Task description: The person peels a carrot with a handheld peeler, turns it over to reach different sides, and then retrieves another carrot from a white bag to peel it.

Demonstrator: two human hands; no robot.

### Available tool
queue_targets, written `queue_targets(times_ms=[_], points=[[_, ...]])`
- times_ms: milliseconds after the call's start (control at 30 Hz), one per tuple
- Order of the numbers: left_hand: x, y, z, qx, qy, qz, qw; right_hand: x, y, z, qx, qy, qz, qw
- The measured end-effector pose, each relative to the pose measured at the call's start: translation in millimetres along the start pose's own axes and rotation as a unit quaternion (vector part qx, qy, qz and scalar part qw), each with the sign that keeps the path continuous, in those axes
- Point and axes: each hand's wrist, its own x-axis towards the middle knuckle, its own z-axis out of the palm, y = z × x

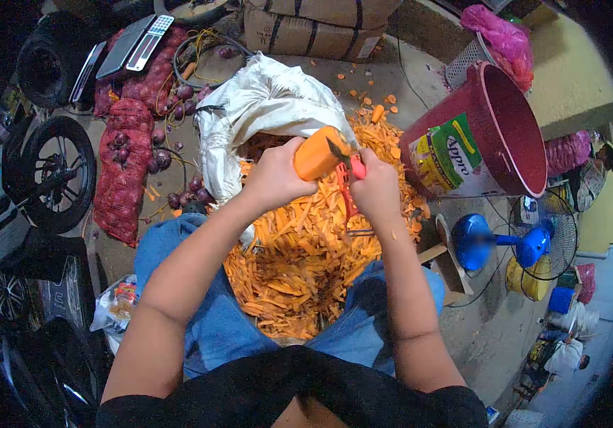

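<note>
A thick orange carrot [315, 158] is gripped in my left hand [274, 175], its cut end tilted up to the right. My right hand [378, 187] is closed around a red-handled peeler [346, 187], whose dark blade touches or nearly touches the carrot's right end. Below both hands lies a large heap of orange peelings [289, 282], spread between my knees. Behind my left hand, a white woven sack [274, 89] stands open with orange pieces inside.
A maroon bucket [520, 128] lies tilted at the right, near a blue fan [474, 241]. Red net sacks of onions [122, 182] and a scale [130, 46] are at the left, beside a motorbike wheel [58, 175]. Taped boxes [313, 32] stand behind.
</note>
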Motion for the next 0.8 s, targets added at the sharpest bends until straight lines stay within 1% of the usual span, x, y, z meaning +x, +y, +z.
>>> queue_targets(times_ms=[67, 100, 167, 200, 233, 267, 300, 333, 367, 400, 433, 467, 500, 533, 567, 600, 633, 667, 700, 733, 767, 800], points=[[-2, 1, 2, 0.004, 0.007, 0.014, 1.000, 3, 9, 8, 0.021, 0.032, -0.023, 0.999], [-5, 3, 1, 0.004, 0.006, 0.014, 1.000, 4, 12, 10, 0.021, 0.033, -0.023, 0.999], [-9, 10, -1, -0.101, -0.078, 0.014, 0.992, 9, 18, 13, 0.120, 0.016, 0.046, 0.992], [-11, 10, -2, -0.077, -0.180, 0.197, 0.961, 14, 28, 16, 0.120, 0.016, 0.048, 0.991], [-16, 18, -1, -0.075, -0.185, 0.198, 0.960, 20, 42, 22, 0.109, -0.058, 0.123, 0.985], [-26, 30, 2, -0.076, -0.244, 0.206, 0.945, 22, 52, 31, 0.097, -0.131, 0.195, 0.967], [-32, 36, 4, -0.079, -0.295, 0.212, 0.928, 20, 53, 41, 0.096, -0.131, 0.195, 0.967], [-30, 29, 4, -0.109, -0.286, 0.169, 0.937, 18, 51, 54, 0.147, -0.154, 0.182, 0.960], [-26, 24, 0, -0.112, -0.280, 0.165, 0.939, 16, 55, 70, 0.199, -0.180, 0.170, 0.948], [-22, 20, -5, -0.117, -0.259, 0.140, 0.949, 13, 81, 103, 0.283, -0.237, 0.153, 0.917], [-17, 17, -9, -0.120, -0.239, 0.118, 0.957, 10, 72, 101, 0.284, -0.239, 0.151, 0.916], [-15, 18, -12, -0.160, -0.219, 0.119, 0.955, 5, 64, 96, 0.427, -0.212, 0.124, 0.870], [-13, 14, -11, -0.161, -0.219, 0.120, 0.955, 1, 51, 88, 0.560, -0.182, 0.094, 0.803], [-11, 8, -8, -0.171, -0.164, 0.121, 0.964, 2, 36, 77, 0.432, -0.110, -0.012, 0.895], [-10, 3, -7, -0.180, -0.108, 0.121, 0.970, 5, 24, 63, 0.433, -0.112, -0.013, 0.895], [-8, -1, -11, -0.152, -0.096, 0.102, 0.978, 11, 14, 49, 0.386, -0.115, 0.046, 0.914], [-7, -6, -14, -0.151, -0.093, 0.099, 0.979, 15, 11, 43, 0.335, -0.118, 0.104, 0.929], [-5, -11, -15, -0.132, -0.073, 0.068, 0.986, 19, 16, 45, 0.407, -0.118, 0.150, 0.894], [-3, -14, -17, -0.113, -0.053, 0.039, 0.991, 19, 15, 39, 0.406, -0.118, 0.149, 0.894], [-1, -15, -20, -0.139, -0.047, 0.010, 0.989, 17, 10, 29, 0.360, -0.087, 0.097, 0.924], [0, -17, -20, -0.139, -0.049, 0.010, 0.989, 16, 6, 19, 0.311, -0.055, 0.046, 0.948], [1, -21, -20, -0.134, -0.036, 0.003, 0.990, 15, 5, 12, 0.210, -0.055, 0.005, 0.976]])
